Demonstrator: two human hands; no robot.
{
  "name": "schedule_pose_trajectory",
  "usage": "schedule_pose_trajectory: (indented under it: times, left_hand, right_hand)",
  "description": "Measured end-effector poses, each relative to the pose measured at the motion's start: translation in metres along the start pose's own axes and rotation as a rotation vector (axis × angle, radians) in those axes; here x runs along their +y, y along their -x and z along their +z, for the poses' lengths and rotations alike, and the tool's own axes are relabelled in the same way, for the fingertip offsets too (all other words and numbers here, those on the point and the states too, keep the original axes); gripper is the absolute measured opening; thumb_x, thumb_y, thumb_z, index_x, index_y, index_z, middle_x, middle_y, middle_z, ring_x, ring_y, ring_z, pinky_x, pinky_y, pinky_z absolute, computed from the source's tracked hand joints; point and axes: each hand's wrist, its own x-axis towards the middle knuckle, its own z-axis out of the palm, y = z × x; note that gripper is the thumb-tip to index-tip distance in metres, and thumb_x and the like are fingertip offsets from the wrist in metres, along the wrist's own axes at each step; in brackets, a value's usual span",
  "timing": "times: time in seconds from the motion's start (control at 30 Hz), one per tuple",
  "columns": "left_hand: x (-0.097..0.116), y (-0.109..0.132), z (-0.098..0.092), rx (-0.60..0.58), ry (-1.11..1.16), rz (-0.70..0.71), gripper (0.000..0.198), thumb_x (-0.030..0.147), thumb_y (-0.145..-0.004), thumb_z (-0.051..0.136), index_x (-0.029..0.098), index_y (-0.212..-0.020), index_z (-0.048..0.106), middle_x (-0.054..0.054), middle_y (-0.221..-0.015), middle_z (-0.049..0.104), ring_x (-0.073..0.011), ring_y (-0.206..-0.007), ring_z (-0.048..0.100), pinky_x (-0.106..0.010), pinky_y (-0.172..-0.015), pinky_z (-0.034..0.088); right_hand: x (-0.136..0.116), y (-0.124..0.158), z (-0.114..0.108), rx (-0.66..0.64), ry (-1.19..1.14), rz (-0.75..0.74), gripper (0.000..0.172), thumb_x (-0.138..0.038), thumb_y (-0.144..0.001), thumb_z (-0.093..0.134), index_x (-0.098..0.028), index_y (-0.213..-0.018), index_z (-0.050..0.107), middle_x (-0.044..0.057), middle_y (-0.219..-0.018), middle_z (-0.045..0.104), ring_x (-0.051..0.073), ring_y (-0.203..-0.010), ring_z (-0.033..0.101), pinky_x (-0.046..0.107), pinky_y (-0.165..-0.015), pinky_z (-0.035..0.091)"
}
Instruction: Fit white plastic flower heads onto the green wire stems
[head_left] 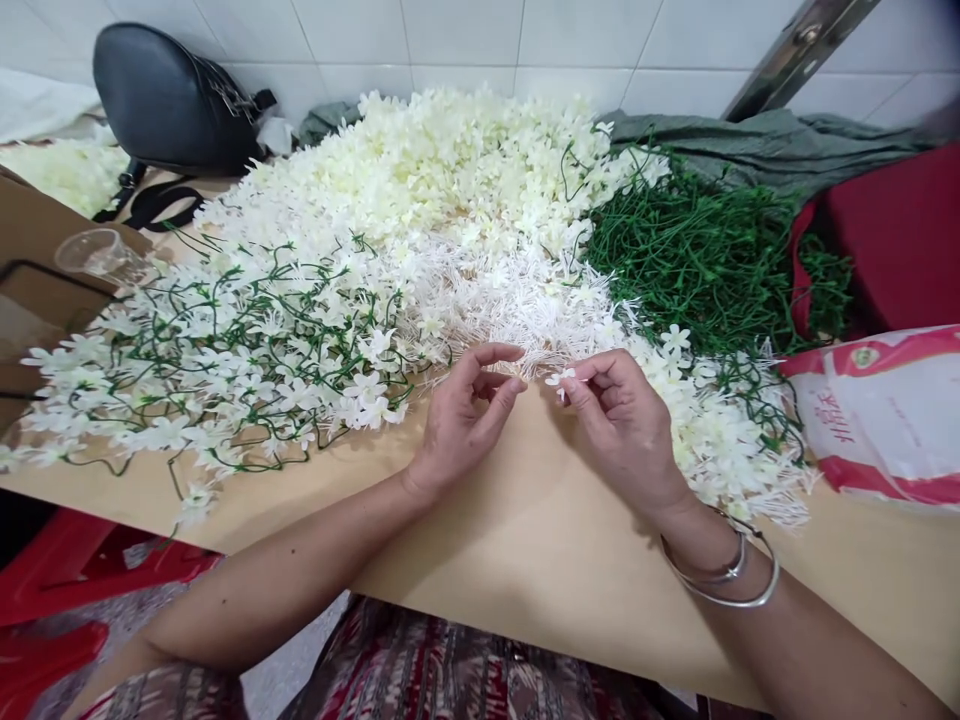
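Note:
My right hand [619, 425] pinches a small white plastic flower [560, 379] between thumb and forefinger, just above the brown cardboard sheet [525, 540]. My left hand [465, 415] sits beside it with fingers curled and thumb and forefinger close together near the edge of a heap of white plastic stamens [517, 300]; whether it holds anything I cannot tell. Behind lies a big pile of loose cream flowers [435, 170]. Finished green stems with white flowers [225, 370] spread to the left. Bare green stems [697, 260] lie to the right.
A black bag [169, 100] stands at the back left, a clear plastic cup [101, 255] beside a cardboard box. A red cloth [892, 235] and a white-and-red plastic bag [885, 410] lie at the right. Red plastic stools [75, 580] sit below left.

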Motion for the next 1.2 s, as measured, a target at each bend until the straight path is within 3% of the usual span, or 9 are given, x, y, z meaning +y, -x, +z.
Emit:
schedule_pose_trajectory:
  times: [0.1, 0.23, 0.47, 0.57, 0.7, 0.83, 1.03, 1.13, 1.2]
  left_hand:
    - [0.010, -0.008, 0.001, -0.039, -0.052, -0.010, 0.026, 0.030, -0.102, 0.067, 0.019, -0.126, 0.066, -0.008, -0.109, 0.077, -0.0152, -0.091, 0.074, -0.023, -0.074, 0.056]
    - [0.014, -0.037, 0.010, -0.087, -0.189, 0.118, 0.022, 0.022, -0.102, 0.064, 0.019, -0.124, 0.066, -0.010, -0.125, 0.074, -0.0145, -0.096, 0.074, -0.022, -0.072, 0.056]
    - [-0.008, -0.105, 0.038, -0.087, -0.677, 0.356, 0.020, 0.013, -0.104, 0.059, 0.017, -0.121, 0.068, -0.012, -0.130, 0.071, -0.0192, -0.108, 0.072, -0.033, -0.096, 0.059]
    - [-0.009, -0.128, 0.050, -0.098, -0.835, 0.350, 0.022, 0.017, -0.103, 0.065, 0.016, -0.124, 0.070, -0.013, -0.123, 0.073, -0.0247, -0.111, 0.071, -0.036, -0.095, 0.058]
    - [-0.006, -0.148, 0.058, -0.100, -0.933, 0.345, 0.013, 0.015, -0.103, 0.064, 0.017, -0.105, 0.076, -0.010, -0.103, 0.077, -0.0253, -0.099, 0.072, -0.035, -0.084, 0.056]
    - [-0.002, -0.142, 0.047, 0.008, -0.875, 0.405, 0.015, 0.016, -0.107, 0.059, 0.017, -0.108, 0.074, -0.008, -0.107, 0.078, -0.0192, -0.097, 0.071, -0.031, -0.088, 0.054]
    - [0.013, -0.097, 0.009, 0.254, -0.567, 0.712, 0.009, 0.024, -0.106, 0.065, 0.018, -0.103, 0.070, -0.002, -0.091, 0.077, -0.0109, -0.077, 0.068, -0.023, -0.070, 0.052]
    - [0.020, -0.079, -0.009, 0.297, -0.567, 0.788, 0.006, 0.023, -0.103, 0.070, 0.018, -0.099, 0.070, -0.002, -0.090, 0.077, -0.0111, -0.081, 0.070, -0.021, -0.068, 0.051]
    - [0.021, -0.070, -0.016, 0.262, -0.534, 0.745, 0.007, 0.023, -0.103, 0.070, 0.019, -0.097, 0.070, -0.004, -0.095, 0.078, -0.0115, -0.085, 0.072, -0.021, -0.068, 0.051]
  right_hand:
    - [-0.001, 0.000, 0.000, -0.024, 0.105, -0.044, 0.012, -0.034, -0.104, 0.060, -0.026, -0.096, 0.055, -0.003, -0.078, 0.059, 0.015, -0.066, 0.055, 0.030, -0.063, 0.045]
    - [-0.002, -0.001, 0.001, -0.060, 0.213, -0.142, 0.010, -0.027, -0.103, 0.054, -0.025, -0.094, 0.051, -0.004, -0.074, 0.053, 0.015, -0.060, 0.046, 0.030, -0.061, 0.040]
    - [0.003, -0.003, 0.007, -0.108, 0.297, -0.255, 0.012, -0.020, -0.102, 0.046, -0.026, -0.092, 0.047, 0.000, -0.078, 0.057, 0.017, -0.067, 0.053, 0.030, -0.067, 0.042]
    - [0.005, -0.006, 0.007, -0.119, 0.310, -0.265, 0.012, -0.020, -0.102, 0.046, -0.026, -0.091, 0.047, -0.001, -0.077, 0.057, 0.017, -0.067, 0.054, 0.029, -0.067, 0.042]
    - [0.006, -0.008, 0.007, -0.127, 0.323, -0.283, 0.013, -0.019, -0.101, 0.046, -0.026, -0.090, 0.047, -0.001, -0.074, 0.056, 0.017, -0.063, 0.053, 0.028, -0.064, 0.041]
    - [0.008, -0.007, 0.007, -0.128, 0.330, -0.274, 0.014, -0.020, -0.101, 0.047, -0.026, -0.089, 0.048, -0.001, -0.074, 0.057, 0.017, -0.063, 0.054, 0.028, -0.064, 0.042]
    - [0.009, -0.006, 0.007, -0.102, 0.323, -0.230, 0.011, -0.021, -0.101, 0.048, -0.026, -0.091, 0.050, 0.001, -0.079, 0.064, 0.018, -0.070, 0.060, 0.028, -0.068, 0.046]
    - [0.007, -0.006, 0.007, -0.092, 0.314, -0.221, 0.011, -0.022, -0.101, 0.050, -0.026, -0.090, 0.051, -0.001, -0.075, 0.062, 0.017, -0.065, 0.057, 0.028, -0.064, 0.044]
    - [0.005, -0.005, 0.007, -0.083, 0.298, -0.212, 0.012, -0.023, -0.100, 0.051, -0.026, -0.089, 0.052, -0.002, -0.074, 0.061, 0.016, -0.064, 0.055, 0.028, -0.063, 0.043]
